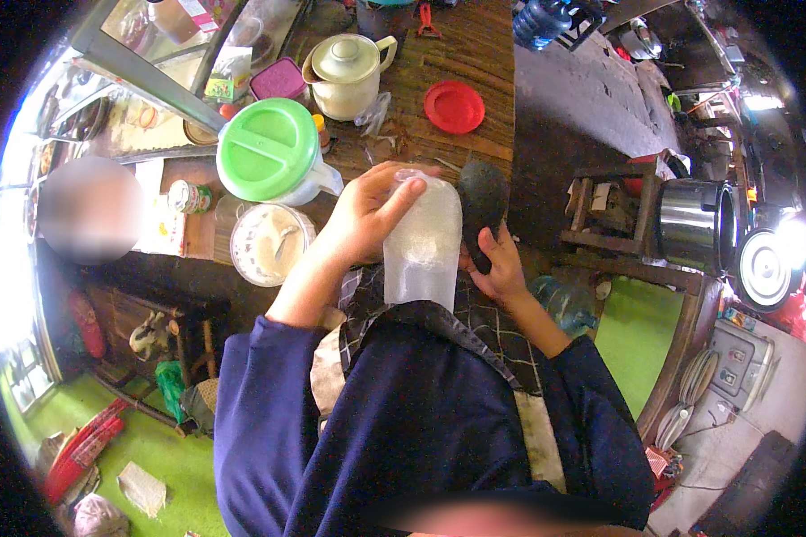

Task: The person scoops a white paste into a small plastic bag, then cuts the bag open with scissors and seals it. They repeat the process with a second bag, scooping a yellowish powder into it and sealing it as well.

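My left hand (372, 208) is closed on the upper end of a long clear plastic bag of ice (424, 237), whitish inside. The bag stands upright in front of my body, its lower end hidden behind dark cloth. Just to its right, my right hand (501, 270) grips the lower part of a dark, rounded stone pestle (482, 199), held upright close beside the bag. Left of my left forearm sits a bowl (240, 240) of pale contents with a spoon in it. Beyond that bowl stands a clear pitcher with a green lid (269, 148).
A pale lidded teapot (345, 85), a red round lid (454, 106) and a purple container (278, 79) are on the wooden table (412, 67). A can (188, 197) stands at the left. Rightward are a wooden stool (611, 210) and a large metal pot (694, 224). A blurred person (92, 210) is at far left.
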The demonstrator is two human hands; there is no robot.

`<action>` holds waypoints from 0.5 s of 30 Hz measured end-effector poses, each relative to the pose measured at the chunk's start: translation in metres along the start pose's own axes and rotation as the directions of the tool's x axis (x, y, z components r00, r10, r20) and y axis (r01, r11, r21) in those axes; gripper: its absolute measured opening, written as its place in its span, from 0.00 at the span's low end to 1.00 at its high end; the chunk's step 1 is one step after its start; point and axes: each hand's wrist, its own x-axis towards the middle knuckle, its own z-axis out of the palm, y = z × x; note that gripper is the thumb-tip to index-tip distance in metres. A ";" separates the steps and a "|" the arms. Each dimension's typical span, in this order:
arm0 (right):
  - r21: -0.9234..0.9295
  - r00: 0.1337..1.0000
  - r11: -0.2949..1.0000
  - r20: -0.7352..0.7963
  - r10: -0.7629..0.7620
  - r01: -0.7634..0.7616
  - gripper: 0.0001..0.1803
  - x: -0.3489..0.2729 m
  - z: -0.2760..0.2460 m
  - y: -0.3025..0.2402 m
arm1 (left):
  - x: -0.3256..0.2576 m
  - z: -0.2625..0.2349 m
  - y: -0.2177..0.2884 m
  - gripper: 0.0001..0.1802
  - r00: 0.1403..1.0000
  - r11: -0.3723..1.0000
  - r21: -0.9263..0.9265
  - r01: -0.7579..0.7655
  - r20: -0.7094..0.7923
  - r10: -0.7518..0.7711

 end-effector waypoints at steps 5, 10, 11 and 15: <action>0.112 0.996 0.993 0.081 -0.043 0.034 0.32 0.010 0.028 -0.043 | -0.005 0.001 -0.032 0.31 0.982 0.930 -0.343 0.136 -0.078 -0.172; 0.096 0.946 0.971 0.222 -0.235 0.219 0.35 0.036 0.024 -0.127 | 0.026 -0.003 -0.088 0.39 0.978 0.342 -0.916 0.208 0.192 -0.082; 0.070 0.934 0.936 0.070 -0.350 0.346 0.37 0.031 0.020 -0.143 | 0.028 -0.007 -0.094 0.39 0.976 0.337 -0.918 0.208 0.218 -0.009; 0.276 0.596 0.540 -0.192 -0.780 0.795 0.36 0.010 0.012 -0.155 | 0.036 -0.016 -0.097 0.37 0.943 0.314 -0.915 0.252 0.305 0.132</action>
